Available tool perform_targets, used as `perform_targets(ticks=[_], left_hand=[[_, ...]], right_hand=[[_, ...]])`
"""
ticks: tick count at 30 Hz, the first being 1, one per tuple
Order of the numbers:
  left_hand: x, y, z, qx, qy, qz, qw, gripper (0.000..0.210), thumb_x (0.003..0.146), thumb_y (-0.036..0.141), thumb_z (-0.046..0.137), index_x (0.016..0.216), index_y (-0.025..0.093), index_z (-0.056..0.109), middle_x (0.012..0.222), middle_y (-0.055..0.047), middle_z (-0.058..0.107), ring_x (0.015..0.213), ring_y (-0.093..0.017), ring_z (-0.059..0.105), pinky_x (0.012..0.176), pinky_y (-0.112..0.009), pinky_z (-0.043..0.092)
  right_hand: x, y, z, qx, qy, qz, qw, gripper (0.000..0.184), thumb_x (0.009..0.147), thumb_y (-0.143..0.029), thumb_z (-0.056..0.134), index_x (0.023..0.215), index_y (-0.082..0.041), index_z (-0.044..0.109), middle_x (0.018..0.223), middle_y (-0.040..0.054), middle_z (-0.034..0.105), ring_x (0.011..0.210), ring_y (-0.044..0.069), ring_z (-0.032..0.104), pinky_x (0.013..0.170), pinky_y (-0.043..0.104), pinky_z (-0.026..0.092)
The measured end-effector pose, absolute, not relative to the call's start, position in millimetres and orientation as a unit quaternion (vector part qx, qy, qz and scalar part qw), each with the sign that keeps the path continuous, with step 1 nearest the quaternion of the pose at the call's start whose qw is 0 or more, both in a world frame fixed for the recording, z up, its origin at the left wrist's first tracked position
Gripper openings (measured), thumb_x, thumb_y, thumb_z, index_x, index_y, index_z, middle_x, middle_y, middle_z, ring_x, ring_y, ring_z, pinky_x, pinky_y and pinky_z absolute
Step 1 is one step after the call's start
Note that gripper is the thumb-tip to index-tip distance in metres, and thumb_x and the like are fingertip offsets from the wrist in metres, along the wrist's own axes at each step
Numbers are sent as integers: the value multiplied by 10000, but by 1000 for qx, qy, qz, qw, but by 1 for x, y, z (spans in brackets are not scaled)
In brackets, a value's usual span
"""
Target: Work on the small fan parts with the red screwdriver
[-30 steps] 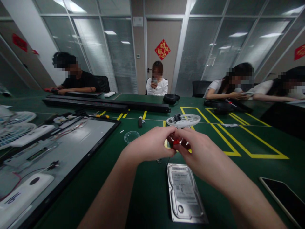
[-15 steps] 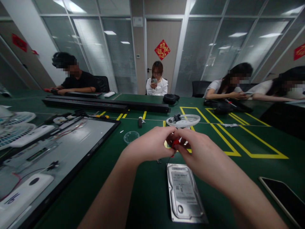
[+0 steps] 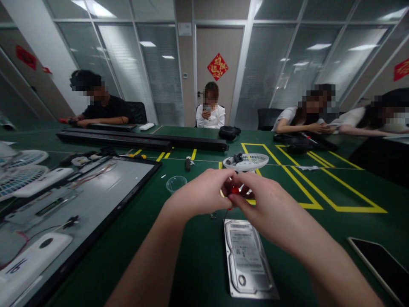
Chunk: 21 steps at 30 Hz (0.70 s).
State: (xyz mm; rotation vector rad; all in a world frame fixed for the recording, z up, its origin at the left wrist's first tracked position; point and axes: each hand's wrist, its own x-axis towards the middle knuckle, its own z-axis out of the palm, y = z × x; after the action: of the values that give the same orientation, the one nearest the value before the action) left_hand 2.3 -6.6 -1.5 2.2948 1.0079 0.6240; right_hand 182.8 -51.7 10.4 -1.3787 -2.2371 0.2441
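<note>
Clamped in left hand and right hand, the red tool has turned slightly beyond the drive; twisting seems underway.

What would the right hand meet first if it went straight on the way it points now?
Pointing leftward, the right hand would most likely meet the small red object between the hands first, then the left hand; their overlap leaves depth unclear.

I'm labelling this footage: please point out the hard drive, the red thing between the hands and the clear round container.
Hard drive (image 3: 247, 257), head view: on its label.
Red thing (image 3: 235, 190), head view: its exposed part.
Clear round container (image 3: 176, 184), head view: its see-through middle.
</note>
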Motion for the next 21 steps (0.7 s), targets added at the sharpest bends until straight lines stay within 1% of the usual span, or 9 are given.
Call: perform_targets(ticks=[3, 5, 8, 10, 13, 16, 18, 21], left_hand=[[2, -7, 0, 849, 374, 232, 293, 368, 726, 221, 773, 1080, 180, 683, 1038, -56, 755, 925, -229, 688, 762, -312, 504], [1, -8, 2, 855, 367, 234, 284, 369, 732, 219, 776, 1088, 184, 687, 1065, -58, 753, 945, -228, 686, 776, -313, 504], [0, -9, 2, 862, 360, 232, 271, 357, 757, 165, 740, 1108, 197, 689, 1108, -58, 751, 992, -223, 684, 802, -311, 504], [0, -8, 1, 861, 359, 233, 274, 358, 769, 143, 720, 1121, 197, 685, 1109, -58, 752, 992, -219, 686, 812, -313, 506], [0, -6, -1, 856, 362, 233, 286, 380, 755, 166, 737, 1130, 184, 678, 1084, -63, 752, 952, -223, 689, 797, -320, 508], [1, -6, 0, 855, 366, 231, 285, 362, 731, 217, 770, 1078, 178, 675, 1064, -58, 746, 945, -228, 684, 778, -319, 499], [1, -7, 1, 859, 361, 231, 280, 345, 734, 218, 762, 1066, 184, 672, 1081, -53, 741, 962, -227, 680, 785, -317, 496], [2, -9, 1, 862, 356, 229, 278, 357, 749, 184, 724, 1102, 189, 668, 1099, -62, 737, 970, -227, 674, 793, -317, 501]], right_hand=[[182, -52, 11, -515, -818, 84, 242, 150, 905, -143, 646, 1010, -235, 702, 983, 40, 712, 889, 227, 649, 733, 332, 440], [183, -51, 10, -515, -819, 84, 237, 199, 908, -107, 619, 1034, -233, 707, 990, 44, 707, 884, 223, 648, 732, 329, 440], [185, -50, 8, -502, -827, 89, 238, 304, 926, -52, 543, 1096, -243, 706, 1029, 45, 709, 902, 212, 653, 758, 327, 449], [186, -50, 8, -491, -830, 97, 246, 328, 931, -51, 535, 1129, -256, 697, 1062, 36, 717, 937, 210, 659, 786, 328, 457], [184, -51, 9, -498, -823, 103, 253, 228, 925, -123, 611, 1096, -251, 690, 1064, 31, 722, 954, 221, 659, 788, 331, 461], [182, -52, 11, -518, -817, 89, 237, 130, 921, -177, 648, 1026, -233, 700, 1007, 45, 710, 899, 228, 649, 746, 335, 453], [182, -51, 12, -523, -817, 82, 228, 145, 920, -166, 644, 1034, -228, 709, 984, 53, 703, 875, 227, 644, 730, 333, 445], [182, -51, 10, -515, -822, 85, 230, 192, 913, -119, 623, 1050, -226, 705, 985, 52, 701, 875, 221, 643, 734, 328, 446]])
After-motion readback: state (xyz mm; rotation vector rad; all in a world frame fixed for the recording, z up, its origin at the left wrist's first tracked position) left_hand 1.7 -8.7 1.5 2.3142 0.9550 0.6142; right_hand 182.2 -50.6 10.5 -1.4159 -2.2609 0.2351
